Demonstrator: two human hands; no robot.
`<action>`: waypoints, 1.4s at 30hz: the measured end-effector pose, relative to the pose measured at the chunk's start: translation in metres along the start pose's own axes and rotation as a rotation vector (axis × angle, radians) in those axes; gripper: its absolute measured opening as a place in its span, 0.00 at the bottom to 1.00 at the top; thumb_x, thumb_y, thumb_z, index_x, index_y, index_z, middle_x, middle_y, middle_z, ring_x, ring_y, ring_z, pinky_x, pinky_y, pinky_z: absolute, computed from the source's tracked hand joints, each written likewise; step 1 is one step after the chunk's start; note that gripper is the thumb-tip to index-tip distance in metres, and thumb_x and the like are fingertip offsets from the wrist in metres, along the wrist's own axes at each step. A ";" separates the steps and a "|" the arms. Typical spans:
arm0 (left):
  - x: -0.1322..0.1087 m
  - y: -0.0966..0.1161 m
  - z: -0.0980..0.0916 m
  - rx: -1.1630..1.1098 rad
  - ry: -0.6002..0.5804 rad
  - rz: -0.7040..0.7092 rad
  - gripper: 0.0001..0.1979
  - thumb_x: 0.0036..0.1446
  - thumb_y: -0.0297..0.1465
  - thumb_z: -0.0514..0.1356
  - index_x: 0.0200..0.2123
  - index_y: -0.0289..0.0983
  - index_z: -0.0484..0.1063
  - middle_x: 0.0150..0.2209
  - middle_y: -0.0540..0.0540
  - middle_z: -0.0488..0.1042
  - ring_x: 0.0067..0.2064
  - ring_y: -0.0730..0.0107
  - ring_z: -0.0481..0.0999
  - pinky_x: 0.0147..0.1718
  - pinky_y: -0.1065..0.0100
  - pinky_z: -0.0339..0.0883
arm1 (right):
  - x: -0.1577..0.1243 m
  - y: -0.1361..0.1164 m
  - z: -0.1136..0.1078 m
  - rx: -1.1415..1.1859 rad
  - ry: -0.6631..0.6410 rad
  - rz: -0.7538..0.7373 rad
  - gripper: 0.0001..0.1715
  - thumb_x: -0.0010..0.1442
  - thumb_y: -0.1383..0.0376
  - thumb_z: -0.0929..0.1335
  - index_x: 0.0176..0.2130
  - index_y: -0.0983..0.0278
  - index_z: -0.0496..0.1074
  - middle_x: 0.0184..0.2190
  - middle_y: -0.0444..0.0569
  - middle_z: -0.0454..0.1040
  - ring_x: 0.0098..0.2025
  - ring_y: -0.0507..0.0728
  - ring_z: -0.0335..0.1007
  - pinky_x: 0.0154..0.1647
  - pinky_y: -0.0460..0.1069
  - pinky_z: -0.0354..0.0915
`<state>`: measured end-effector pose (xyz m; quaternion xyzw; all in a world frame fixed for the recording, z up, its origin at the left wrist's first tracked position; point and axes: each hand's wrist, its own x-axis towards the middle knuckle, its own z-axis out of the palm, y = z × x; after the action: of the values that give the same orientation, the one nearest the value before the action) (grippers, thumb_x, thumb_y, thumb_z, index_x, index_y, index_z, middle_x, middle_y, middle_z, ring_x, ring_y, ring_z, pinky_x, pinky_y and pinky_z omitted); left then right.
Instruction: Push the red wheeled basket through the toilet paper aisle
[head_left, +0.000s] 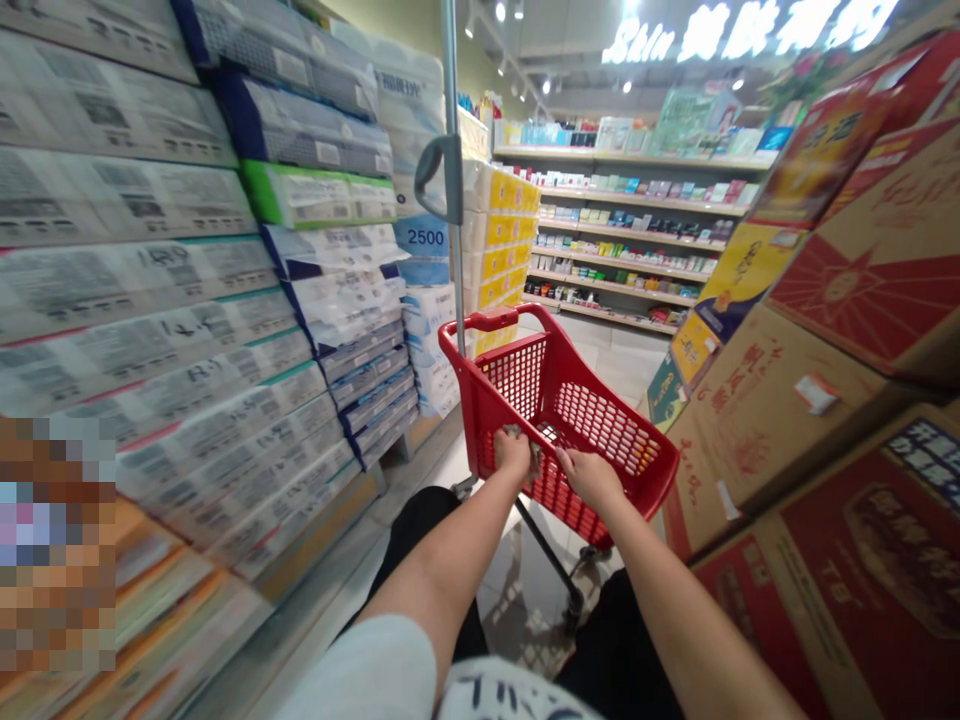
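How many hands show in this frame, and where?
2: the left hand holds a crumpled cloth at the red shopping cart; the right hand is at its rim. The pixelated patch may hide others.

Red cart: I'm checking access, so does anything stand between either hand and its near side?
Only a crumpled greyish cloth, held in the left hand against the near side of the red cart. Nothing visible stands between the right hand and the cart's rim.

The tiled floor (pixel 517 575) carries a red shopping cart (pixel 589 410).
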<state>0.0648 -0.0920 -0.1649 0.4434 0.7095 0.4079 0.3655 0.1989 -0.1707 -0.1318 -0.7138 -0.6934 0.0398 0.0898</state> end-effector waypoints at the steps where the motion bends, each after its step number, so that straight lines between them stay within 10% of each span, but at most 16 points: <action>1: 0.002 0.001 -0.001 -0.027 -0.001 -0.035 0.14 0.54 0.33 0.55 0.45 0.37 0.65 0.45 0.39 0.74 0.43 0.60 0.76 0.39 0.66 0.67 | 0.000 0.000 0.000 -0.002 0.001 0.002 0.36 0.67 0.48 0.47 0.36 0.60 0.74 0.32 0.51 0.77 0.34 0.55 0.73 0.30 0.46 0.55; 12: -0.010 -0.008 0.001 -0.036 -0.092 0.074 0.09 0.55 0.30 0.56 0.41 0.38 0.63 0.44 0.41 0.72 0.43 0.63 0.75 0.43 0.66 0.66 | -0.001 0.004 0.000 0.031 0.011 0.006 0.37 0.67 0.46 0.47 0.36 0.60 0.74 0.33 0.51 0.77 0.34 0.55 0.72 0.31 0.46 0.55; 15: -0.004 0.005 -0.012 -0.091 0.064 0.120 0.08 0.56 0.30 0.54 0.41 0.38 0.62 0.44 0.41 0.71 0.43 0.62 0.73 0.43 0.63 0.65 | -0.001 0.005 0.000 0.062 0.008 0.009 0.38 0.66 0.45 0.47 0.36 0.60 0.75 0.33 0.51 0.77 0.34 0.55 0.71 0.31 0.46 0.54; 19: -0.006 0.024 -0.021 -0.007 0.300 0.584 0.08 0.58 0.30 0.52 0.42 0.37 0.61 0.46 0.39 0.67 0.49 0.61 0.67 0.50 0.60 0.60 | 0.000 0.005 0.003 0.058 0.028 0.010 0.38 0.66 0.46 0.48 0.34 0.61 0.75 0.31 0.51 0.77 0.32 0.55 0.71 0.30 0.46 0.53; 25: -0.021 0.019 -0.011 0.458 -0.018 1.085 0.11 0.53 0.27 0.57 0.41 0.40 0.64 0.44 0.42 0.67 0.51 0.54 0.62 0.52 0.51 0.55 | 0.001 0.009 0.002 0.076 0.050 -0.009 0.32 0.67 0.49 0.51 0.34 0.62 0.75 0.33 0.50 0.77 0.34 0.54 0.71 0.31 0.46 0.53; 29: -0.017 0.002 -0.008 0.323 0.028 1.103 0.11 0.57 0.27 0.52 0.45 0.40 0.62 0.48 0.40 0.66 0.53 0.56 0.61 0.54 0.51 0.53 | 0.002 0.013 -0.001 0.133 0.029 -0.050 0.30 0.68 0.53 0.52 0.33 0.62 0.75 0.34 0.49 0.78 0.35 0.53 0.71 0.32 0.45 0.53; 33: -0.021 -0.033 0.005 0.148 0.202 0.797 0.11 0.60 0.28 0.49 0.47 0.35 0.60 0.46 0.35 0.65 0.51 0.53 0.64 0.51 0.49 0.57 | 0.003 0.013 -0.001 0.178 0.001 -0.047 0.29 0.68 0.55 0.53 0.34 0.63 0.75 0.34 0.49 0.78 0.35 0.53 0.70 0.32 0.45 0.53; 38: -0.048 -0.073 0.023 0.222 -0.102 0.882 0.10 0.58 0.28 0.52 0.44 0.35 0.61 0.43 0.37 0.66 0.48 0.56 0.67 0.50 0.53 0.61 | 0.006 0.012 0.001 0.165 -0.006 -0.035 0.29 0.68 0.54 0.54 0.35 0.63 0.76 0.35 0.49 0.78 0.36 0.53 0.71 0.33 0.45 0.54; 42: -0.052 -0.056 0.025 0.165 0.013 0.827 0.09 0.62 0.33 0.50 0.44 0.35 0.61 0.41 0.38 0.66 0.47 0.57 0.67 0.49 0.55 0.62 | 0.012 0.016 0.002 0.192 0.005 -0.035 0.30 0.68 0.54 0.53 0.35 0.64 0.76 0.36 0.50 0.78 0.37 0.53 0.71 0.35 0.45 0.55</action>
<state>0.0859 -0.1493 -0.2172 0.7162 0.5042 0.4648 0.1298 0.2148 -0.1589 -0.1363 -0.6896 -0.6987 0.1026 0.1602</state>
